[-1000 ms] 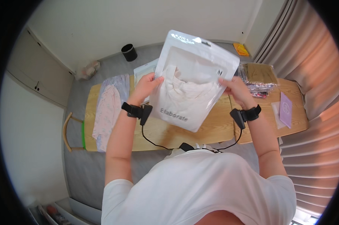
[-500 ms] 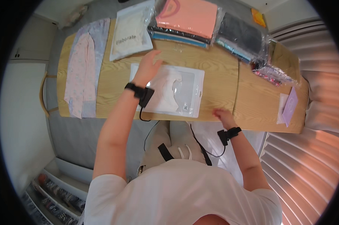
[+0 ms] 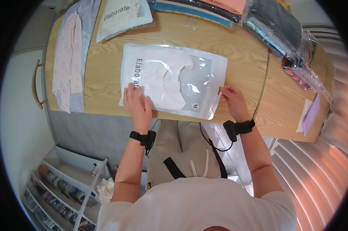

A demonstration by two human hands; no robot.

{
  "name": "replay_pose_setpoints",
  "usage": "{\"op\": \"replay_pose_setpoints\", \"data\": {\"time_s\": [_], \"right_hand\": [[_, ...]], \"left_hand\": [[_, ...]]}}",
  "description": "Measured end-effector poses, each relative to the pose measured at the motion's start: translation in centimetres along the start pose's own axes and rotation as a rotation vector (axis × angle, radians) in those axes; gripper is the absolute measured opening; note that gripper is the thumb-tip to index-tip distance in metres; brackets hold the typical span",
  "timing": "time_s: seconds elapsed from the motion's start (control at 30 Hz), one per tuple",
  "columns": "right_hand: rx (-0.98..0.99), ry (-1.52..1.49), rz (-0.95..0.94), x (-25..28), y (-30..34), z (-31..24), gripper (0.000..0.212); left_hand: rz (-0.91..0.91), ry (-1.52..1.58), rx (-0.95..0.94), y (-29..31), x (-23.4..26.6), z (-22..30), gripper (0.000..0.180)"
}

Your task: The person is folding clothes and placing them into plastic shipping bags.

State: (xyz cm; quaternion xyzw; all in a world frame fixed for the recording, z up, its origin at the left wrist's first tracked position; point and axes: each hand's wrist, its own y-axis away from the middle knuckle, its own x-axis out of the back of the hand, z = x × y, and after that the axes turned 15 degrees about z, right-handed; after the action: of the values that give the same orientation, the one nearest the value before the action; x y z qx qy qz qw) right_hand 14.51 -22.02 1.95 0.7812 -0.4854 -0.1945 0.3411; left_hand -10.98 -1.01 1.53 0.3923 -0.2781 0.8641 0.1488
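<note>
A frosted, clear-fronted plastic garment bag (image 3: 204,79) lies flat on the wooden table in front of me. Through its front shows a folded pale pink garment (image 3: 158,73). My left hand (image 3: 137,106) rests on the bag's lower left part, fingers spread and palm down. At the bag's right edge, my right hand (image 3: 233,100) pinches the border beside a small opening with thumb and fingers. Both wrists carry black strapped devices with cables.
At the table's left lie a pink patterned garment (image 3: 67,63) and a lavender one (image 3: 79,77). Another white bag (image 3: 126,19) and stacks of wrapped clothes (image 3: 274,27) stand along the far side. A purple card (image 3: 312,115) lies at the right. Shelving (image 3: 66,188) is at lower left.
My left hand has come down from the bag's upper left onto its lower left part. My right hand has moved to the bag's right edge and closed on it. The view has shifted closer.
</note>
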Motion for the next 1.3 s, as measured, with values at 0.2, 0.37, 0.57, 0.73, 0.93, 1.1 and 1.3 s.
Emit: {"op": "replay_pose_setpoints", "data": {"time_s": [0.2,0.37,0.57,0.73,0.93,1.1,1.3], "right_hand": [[-0.019,-0.273,-0.437,-0.1,-0.6,-0.5,0.018],[-0.356,-0.393,-0.625,-2.7,-0.1,-1.2,0.046],[0.408,0.455,-0.634,-5.9,-0.9,-1.2,0.040],[1.018,0.722,-0.389,-8.0,-1.3,-1.9,0.026],[0.811,0.377,-0.222,-7.8,-3.8,-1.4,0.029],[0.313,0.174,-0.210,-10.2,-3.3,-3.9,0.029],[0.182,0.359,-0.083,-10.6,-4.0,-4.0,0.024]], "left_hand": [[0.111,-0.127,0.132,2.1,-1.8,-1.2,0.056],[0.136,-0.064,0.158,2.8,-2.3,-1.9,0.059],[0.099,-0.042,0.157,2.8,-2.1,-2.0,0.058],[0.128,-0.065,0.191,2.9,-2.3,-2.0,0.057],[0.127,-0.043,0.221,2.5,-2.5,-1.7,0.057],[0.128,-0.040,0.210,2.7,-2.5,-1.9,0.057],[0.107,-0.061,0.225,2.5,-2.2,-1.5,0.057]]}}
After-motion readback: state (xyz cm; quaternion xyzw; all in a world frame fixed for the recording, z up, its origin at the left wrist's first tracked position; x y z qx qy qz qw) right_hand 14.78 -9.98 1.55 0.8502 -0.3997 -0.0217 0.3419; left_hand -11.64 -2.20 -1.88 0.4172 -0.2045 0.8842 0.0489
